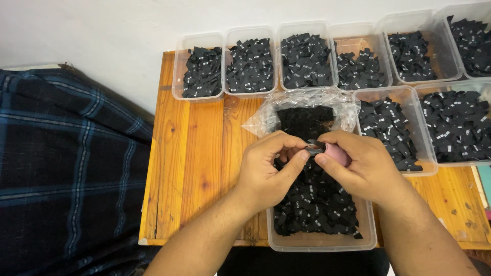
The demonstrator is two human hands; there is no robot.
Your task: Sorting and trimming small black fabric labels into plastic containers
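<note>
Pinching a small black woven fabric label (314, 147) between thumb and forefinger, the left hand (268, 171) is held above the nearest clear rectangular plastic container (321, 244), and the same label is gripped from the other side by the fingertips of the right hand (363, 168). A small pink rounded object (337, 153) is also held inside the right hand's curled fingers, only partly seen; what it is cannot be told. The label is thus kept between both hands, just over the heap of loose black labels (314, 204) by which the nearest container is filled.

Just behind that container, a crumpled clear plastic bag (307, 110) with more black labels in it is laid on the orange-stained wooden plank table (194, 153). Behind the bag, along the table's far edge against the white wall (102, 30), a row of similar clear plastic tubs (251, 61) is set side by side, each holding black labels. To the right of the nearest container, two more such tubs (394, 128) are placed, touching one another. To the left of the table, well apart from the nearest container, a dark blue checked cloth (66, 168) is spread
</note>
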